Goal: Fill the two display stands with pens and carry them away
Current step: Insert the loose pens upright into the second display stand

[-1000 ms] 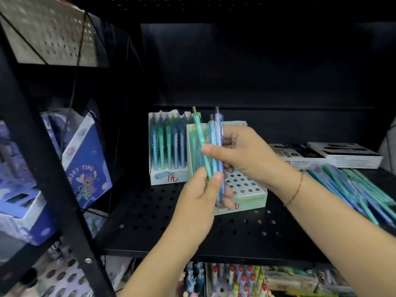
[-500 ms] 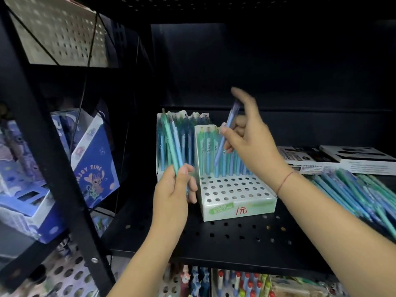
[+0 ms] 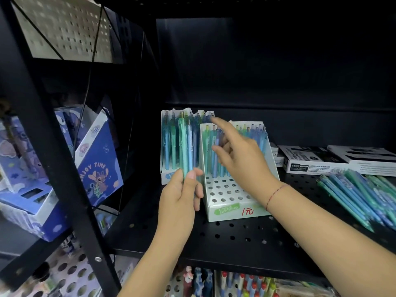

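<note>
Head view: two pens [image 3: 185, 146] in left hand [image 3: 179, 203]

Loose pens [image 3: 362, 196] right of 2 stands [image 3: 227, 192]

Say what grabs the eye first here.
Two hands mid-shelf: the left hand grips two upright green and blue plastic pens beside the white perforated display stand, while the right hand reaches over its pen-filled back rows, index finger out. To the right, a loose pile of blue and green pens lies on the black perforated metal shelf.
</note>
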Tool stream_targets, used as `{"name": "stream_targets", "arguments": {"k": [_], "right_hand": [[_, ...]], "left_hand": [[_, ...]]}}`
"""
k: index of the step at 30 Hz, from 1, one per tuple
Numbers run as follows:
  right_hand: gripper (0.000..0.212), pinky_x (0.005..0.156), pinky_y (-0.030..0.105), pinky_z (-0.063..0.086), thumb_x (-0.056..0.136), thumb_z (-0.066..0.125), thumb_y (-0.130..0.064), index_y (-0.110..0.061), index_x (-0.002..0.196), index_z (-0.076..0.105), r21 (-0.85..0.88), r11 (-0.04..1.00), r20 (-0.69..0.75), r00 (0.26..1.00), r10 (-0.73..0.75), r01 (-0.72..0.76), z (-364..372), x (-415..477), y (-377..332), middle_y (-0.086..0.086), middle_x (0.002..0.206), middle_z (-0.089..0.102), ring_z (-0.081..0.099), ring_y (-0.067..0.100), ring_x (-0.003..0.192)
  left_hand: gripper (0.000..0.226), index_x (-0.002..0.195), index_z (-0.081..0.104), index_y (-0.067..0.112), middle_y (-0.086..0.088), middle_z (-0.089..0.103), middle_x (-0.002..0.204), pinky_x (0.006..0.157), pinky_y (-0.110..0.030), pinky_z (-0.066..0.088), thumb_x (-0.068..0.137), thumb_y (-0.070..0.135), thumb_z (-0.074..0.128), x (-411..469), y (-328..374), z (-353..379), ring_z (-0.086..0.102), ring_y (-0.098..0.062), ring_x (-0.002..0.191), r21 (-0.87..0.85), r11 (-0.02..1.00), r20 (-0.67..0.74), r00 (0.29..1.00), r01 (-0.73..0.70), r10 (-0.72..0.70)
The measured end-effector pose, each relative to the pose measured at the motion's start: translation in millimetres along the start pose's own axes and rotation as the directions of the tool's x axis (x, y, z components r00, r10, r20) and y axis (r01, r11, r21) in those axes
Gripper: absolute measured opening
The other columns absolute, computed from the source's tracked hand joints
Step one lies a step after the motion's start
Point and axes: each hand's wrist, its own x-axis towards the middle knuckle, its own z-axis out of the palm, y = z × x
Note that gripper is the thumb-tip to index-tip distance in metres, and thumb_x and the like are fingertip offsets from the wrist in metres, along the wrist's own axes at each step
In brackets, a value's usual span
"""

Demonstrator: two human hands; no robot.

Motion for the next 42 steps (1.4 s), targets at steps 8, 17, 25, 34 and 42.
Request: {"name": "stream_targets", "arguments": {"k": [8,17,25,34,42], "right_hand": [[0.06,0.06,0.044,0.051,0.098,0.051,-0.026,-0.041,0.148,0.022,-0.082,0.995,0.099,0.993,0.067,-0.059,-1.3,2.7,5.7,0.003,0.06,0.049,0.049,0.019,0.055],[0.044,0.062,0.022,0.046,0.095,0.055,-0.024,-0.032,0.137,0.045,0.415,0.897,0.013,0.986,0.165,-0.155,-2.3,-0.2,-5.1,0.0,0.084,0.058,0.053,0.005,0.066],[0.028,0.053,0.022,0.05,0.091,0.06,-0.005,-0.021,0.114,0.058,0.7,0.681,0.126,0.977,0.174,-0.212,-2.8,0.8,-17.1,0.007,0.072,0.062,0.061,0.011,0.063],[0.037,0.073,0.042,0.056,0.094,0.058,-0.011,-0.025,0.126,0.045,0.48,0.877,-0.311,0.93,0.196,-0.024,-19.5,2.2,-12.8,0.006,0.074,0.061,0.064,0.022,0.073],[0.041,0.077,0.046,0.053,0.094,0.057,-0.012,-0.021,0.129,0.038,0.419,0.906,-0.479,0.861,0.171,0.053,-21.6,0.9,-14.7,0.006,0.076,0.059,0.062,0.025,0.078]], "left_hand": [[0.026,0.095,0.065,0.026,0.008,0.053,0.064,0.064,-0.02,0.043,0.1,0.032,0.04,-0.8,-1.1,-0.9,0.045,-0.009,0.057,-0.016,1.0,0.005,1.0,0.005,-0.005],[0.026,0.093,0.068,0.029,0.006,0.057,0.066,0.07,-0.027,0.044,0.099,0.031,0.043,0.0,-3.2,-1.3,0.046,-0.008,0.057,-0.013,1.0,0.039,0.999,0.001,-0.001],[0.028,0.084,0.067,0.023,-0.004,0.062,0.067,0.065,-0.009,0.044,0.1,0.027,0.044,-0.5,-1.8,0.2,0.05,-0.007,0.057,0.045,0.999,0.084,0.996,-0.005,0.002],[0.027,0.096,0.067,0.028,0.007,0.06,0.064,0.057,-0.016,0.043,0.1,0.028,0.04,0.6,-4.5,-2.1,0.052,-0.009,0.059,-0.035,0.999,-0.085,0.996,-0.004,0.001],[0.027,0.098,0.067,0.029,0.007,0.059,0.064,0.063,-0.025,0.043,0.1,0.029,0.04,-1.2,-4.1,-2.7,0.052,-0.008,0.059,-0.022,1.0,-0.092,0.996,0.005,-0.007]]}}
